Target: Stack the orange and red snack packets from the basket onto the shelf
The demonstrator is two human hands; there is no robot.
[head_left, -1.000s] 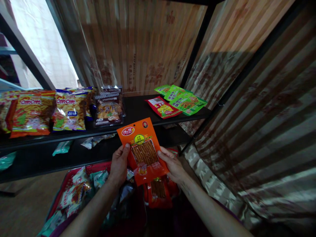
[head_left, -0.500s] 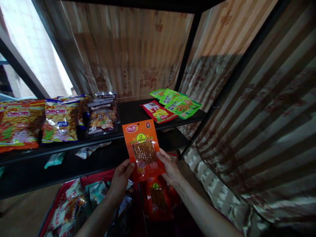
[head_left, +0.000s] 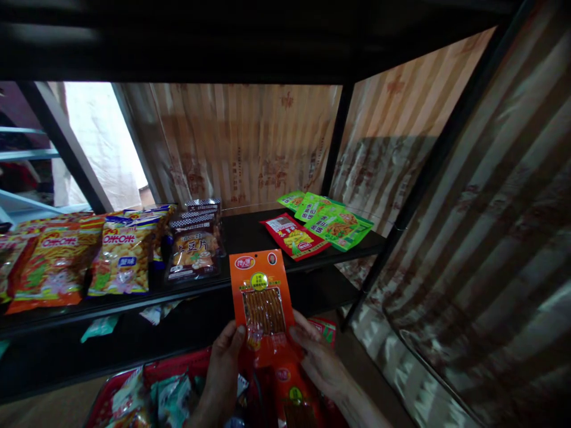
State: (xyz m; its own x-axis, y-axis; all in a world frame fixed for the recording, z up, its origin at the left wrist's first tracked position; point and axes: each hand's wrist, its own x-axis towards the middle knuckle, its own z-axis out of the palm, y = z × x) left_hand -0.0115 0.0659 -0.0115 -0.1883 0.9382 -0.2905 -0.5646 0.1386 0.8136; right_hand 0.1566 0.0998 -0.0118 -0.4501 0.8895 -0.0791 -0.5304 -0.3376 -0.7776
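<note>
Between my two hands I hold up an orange snack packet (head_left: 263,306) with a clear window showing brown sticks inside. My left hand (head_left: 225,362) pinches its lower left edge, thumb on the front. Gripping the lower right edge is my right hand (head_left: 319,356), thumb also in front. The packet is upright, its top just before the shelf's front edge. Directly below it, a second orange packet (head_left: 297,395) lies partly hidden beneath the held one and my right hand.
A black shelf (head_left: 243,229) carries yellow-orange snack bags (head_left: 120,255), dark brown packs (head_left: 194,249), a red packet (head_left: 294,236) and green packets (head_left: 336,223). A red basket (head_left: 172,364) with several packets stands below. A black post (head_left: 401,220) and striped curtain (head_left: 491,238) border the right side.
The view has tilted up, so the shelf and its goods appear lower and more of the upper shelf shows. Both hands still hold the orange packet, now lower in the picture.
</note>
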